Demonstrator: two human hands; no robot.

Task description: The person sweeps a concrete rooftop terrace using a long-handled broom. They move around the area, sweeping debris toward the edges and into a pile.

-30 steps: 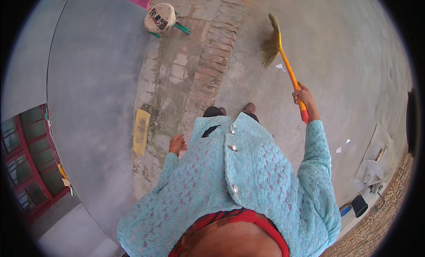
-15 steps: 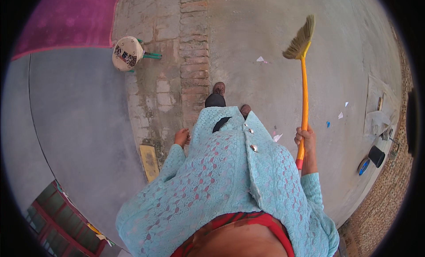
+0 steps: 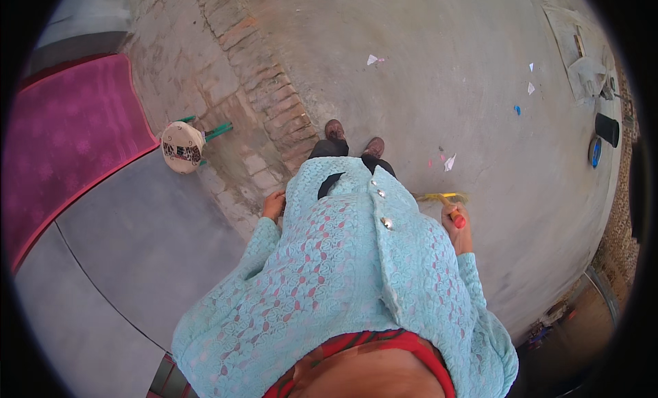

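My right hand (image 3: pixel 454 223) is closed round the orange handle of a broom (image 3: pixel 458 218), its red end cap pointing up at me. Foreshortened below the fist, the broom shows a yellow neck and a little of its straw bristles beside my cardigan's right edge. At my left side hangs my left hand (image 3: pixel 273 205), its fingers loosely curled and partly covered by the cardigan; nothing shows in it. White paper scraps (image 3: pixel 449 163) lie on the concrete floor, just beyond the broom.
A round stool (image 3: pixel 182 147) with green legs stands at the left beside a magenta cloth (image 3: pixel 82 144). A brick strip (image 3: pixel 281 103) runs along the floor. At the right are a black container (image 3: pixel 607 129), a blue round item (image 3: pixel 595 152) and a blue scrap (image 3: pixel 517 110).
The broom has swung from stretching far ahead to hanging steeply down by my right hand. My view has turned, and my feet have shifted. My left hand stays at my side.
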